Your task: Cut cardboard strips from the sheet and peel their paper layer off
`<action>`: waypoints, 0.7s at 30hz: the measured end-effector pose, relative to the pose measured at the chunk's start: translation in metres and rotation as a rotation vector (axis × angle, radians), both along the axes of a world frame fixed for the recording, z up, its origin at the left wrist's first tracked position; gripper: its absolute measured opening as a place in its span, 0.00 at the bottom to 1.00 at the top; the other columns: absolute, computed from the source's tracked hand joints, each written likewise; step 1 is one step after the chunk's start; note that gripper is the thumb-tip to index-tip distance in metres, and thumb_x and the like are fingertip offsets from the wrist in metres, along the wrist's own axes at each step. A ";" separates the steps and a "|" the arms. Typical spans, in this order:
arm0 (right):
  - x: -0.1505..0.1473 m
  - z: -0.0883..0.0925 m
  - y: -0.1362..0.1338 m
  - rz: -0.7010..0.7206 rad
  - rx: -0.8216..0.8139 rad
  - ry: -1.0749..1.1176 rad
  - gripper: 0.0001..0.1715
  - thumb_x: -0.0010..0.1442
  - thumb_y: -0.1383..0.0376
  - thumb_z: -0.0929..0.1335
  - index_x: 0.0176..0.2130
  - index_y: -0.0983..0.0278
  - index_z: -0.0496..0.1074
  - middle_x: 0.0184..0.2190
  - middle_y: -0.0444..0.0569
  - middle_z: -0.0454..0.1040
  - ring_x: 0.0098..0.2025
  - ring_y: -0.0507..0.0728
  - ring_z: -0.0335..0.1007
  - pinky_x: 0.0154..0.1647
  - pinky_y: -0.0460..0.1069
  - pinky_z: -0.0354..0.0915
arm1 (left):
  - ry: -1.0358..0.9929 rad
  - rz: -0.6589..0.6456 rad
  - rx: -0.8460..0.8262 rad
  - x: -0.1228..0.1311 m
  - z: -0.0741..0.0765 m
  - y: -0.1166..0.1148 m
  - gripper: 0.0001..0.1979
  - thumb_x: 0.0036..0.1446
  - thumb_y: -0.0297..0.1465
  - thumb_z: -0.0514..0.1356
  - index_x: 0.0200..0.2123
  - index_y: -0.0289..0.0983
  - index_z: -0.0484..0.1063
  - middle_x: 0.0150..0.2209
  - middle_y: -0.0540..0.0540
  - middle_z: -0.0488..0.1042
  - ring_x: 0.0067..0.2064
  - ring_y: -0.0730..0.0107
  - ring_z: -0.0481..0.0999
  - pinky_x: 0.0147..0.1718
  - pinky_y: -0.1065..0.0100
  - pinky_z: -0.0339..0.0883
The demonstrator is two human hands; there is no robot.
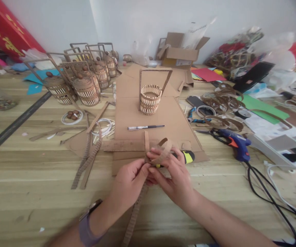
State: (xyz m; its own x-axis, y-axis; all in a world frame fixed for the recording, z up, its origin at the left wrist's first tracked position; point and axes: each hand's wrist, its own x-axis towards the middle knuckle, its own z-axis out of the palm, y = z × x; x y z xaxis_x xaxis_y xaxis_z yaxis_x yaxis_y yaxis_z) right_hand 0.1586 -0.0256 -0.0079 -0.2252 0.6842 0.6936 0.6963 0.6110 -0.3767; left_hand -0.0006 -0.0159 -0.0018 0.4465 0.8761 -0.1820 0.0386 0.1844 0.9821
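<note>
Close together over the cardboard sheet, my left hand (129,178) and my right hand (175,176) both pinch a corrugated cardboard strip (134,216). It hangs from the fingers toward the front edge. A curled brown loop (166,145) stands up at my right fingers, and a short flat piece (146,140) points away from my left fingertips. The exact join between these is hidden by the fingers. Partly behind my right hand lies a yellow and black tool (188,156). Farther off are a pen (146,128) and a small handled basket (150,109) of light sticks and cardboard.
Several lidded baskets (86,91) stand at the back left. Loose cardboard strips (86,164) and a ring with brown beads (72,117) lie left. On the right are a blue glue gun (237,144), its cable, pliers (196,119), coiled strips (222,97) and a power strip (269,152).
</note>
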 end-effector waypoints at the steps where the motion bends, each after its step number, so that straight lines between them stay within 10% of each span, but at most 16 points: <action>1: 0.000 -0.001 0.001 0.000 -0.001 0.007 0.08 0.64 0.69 0.66 0.45 0.59 0.68 0.41 0.46 0.81 0.47 0.56 0.76 0.56 0.57 0.57 | 0.005 0.000 -0.002 0.000 0.000 -0.001 0.19 0.62 0.46 0.54 0.34 0.35 0.72 0.30 0.45 0.79 0.32 0.65 0.78 0.33 0.66 0.75; 21: 0.005 0.005 -0.004 -0.033 -0.041 0.073 0.11 0.63 0.71 0.64 0.43 0.56 0.69 0.39 0.43 0.81 0.43 0.57 0.78 0.53 0.58 0.63 | -0.051 -0.062 -0.008 0.001 0.004 0.000 0.19 0.61 0.45 0.56 0.35 0.34 0.74 0.29 0.44 0.79 0.31 0.66 0.79 0.33 0.68 0.74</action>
State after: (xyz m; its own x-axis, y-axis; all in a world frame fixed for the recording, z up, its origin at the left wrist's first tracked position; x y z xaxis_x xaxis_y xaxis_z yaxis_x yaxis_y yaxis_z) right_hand 0.1634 -0.0296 -0.0032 -0.1522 0.7186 0.6785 0.6858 0.5711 -0.4511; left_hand 0.0001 -0.0161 0.0019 0.5085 0.8452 -0.1643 0.0002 0.1907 0.9816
